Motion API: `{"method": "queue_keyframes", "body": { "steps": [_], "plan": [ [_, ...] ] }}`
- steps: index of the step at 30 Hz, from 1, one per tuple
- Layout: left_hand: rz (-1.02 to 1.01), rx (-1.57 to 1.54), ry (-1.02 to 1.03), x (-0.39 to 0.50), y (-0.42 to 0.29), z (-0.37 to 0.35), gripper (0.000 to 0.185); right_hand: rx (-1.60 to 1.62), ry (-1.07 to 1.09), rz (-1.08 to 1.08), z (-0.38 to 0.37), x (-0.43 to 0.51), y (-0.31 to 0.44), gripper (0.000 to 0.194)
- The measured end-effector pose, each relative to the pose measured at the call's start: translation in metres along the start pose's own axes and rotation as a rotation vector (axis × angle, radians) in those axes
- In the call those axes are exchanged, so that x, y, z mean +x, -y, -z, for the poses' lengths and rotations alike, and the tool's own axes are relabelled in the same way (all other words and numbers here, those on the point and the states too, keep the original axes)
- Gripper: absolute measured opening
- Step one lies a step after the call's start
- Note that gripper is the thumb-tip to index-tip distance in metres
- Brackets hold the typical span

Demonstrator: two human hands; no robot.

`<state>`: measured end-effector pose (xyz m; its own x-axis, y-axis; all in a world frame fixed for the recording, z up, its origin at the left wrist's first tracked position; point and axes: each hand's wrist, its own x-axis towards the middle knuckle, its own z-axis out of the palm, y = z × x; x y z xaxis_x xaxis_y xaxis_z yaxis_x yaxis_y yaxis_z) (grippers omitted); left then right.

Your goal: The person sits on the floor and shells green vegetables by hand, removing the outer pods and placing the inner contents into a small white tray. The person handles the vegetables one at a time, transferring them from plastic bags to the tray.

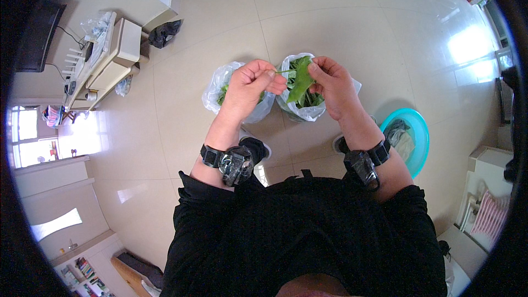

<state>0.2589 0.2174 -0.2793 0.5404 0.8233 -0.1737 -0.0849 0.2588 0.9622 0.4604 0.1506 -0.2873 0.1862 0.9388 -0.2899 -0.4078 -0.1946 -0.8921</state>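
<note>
Between my hands is a flat green leaf [300, 80] with a thin stem. My left hand [253, 80] pinches the stem's end between thumb and fingers. The leaf blade's right edge is held by my right hand [332, 84], thumb on top. Below the leaf stands a white plastic bag [311, 113], its mouth wide, filled with green leaves [307, 98]. Partly hidden under my left hand is another plastic bag [212, 90] with some green pieces [222, 95] inside. Both bags stand on the tiled floor in front of my feet.
A turquoise basin [421, 140] holding crumpled plastic bags [400, 138] sits by my right forearm. At the left are a white TV cabinet [107, 57] with a router on it and a black bag [165, 34] on the floor. A pink rack [489, 216] stands at far right.
</note>
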Motion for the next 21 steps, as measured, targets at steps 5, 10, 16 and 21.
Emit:
{"method": "queue_keyframes", "body": {
  "steps": [5, 10, 16, 21],
  "plan": [
    [-0.009, 0.001, -0.012, 0.000, -0.001, 0.002, 0.010, 0.125, -0.087, -0.037, 0.009, 0.007, 0.000, 0.013],
    [0.008, -0.032, -0.007, 0.000, -0.001, 0.003, 0.012, 0.202, -0.114, -0.030, 0.014, 0.009, -0.001, 0.012],
    [-0.011, -0.021, -0.037, 0.000, -0.003, 0.005, 0.012, 0.246, -0.175, 0.012, 0.021, 0.010, 0.006, 0.012],
    [-0.012, -0.038, -0.051, -0.001, -0.005, 0.006, 0.013, 0.306, -0.161, 0.046, 0.025, 0.011, 0.002, 0.013]
  ]
}}
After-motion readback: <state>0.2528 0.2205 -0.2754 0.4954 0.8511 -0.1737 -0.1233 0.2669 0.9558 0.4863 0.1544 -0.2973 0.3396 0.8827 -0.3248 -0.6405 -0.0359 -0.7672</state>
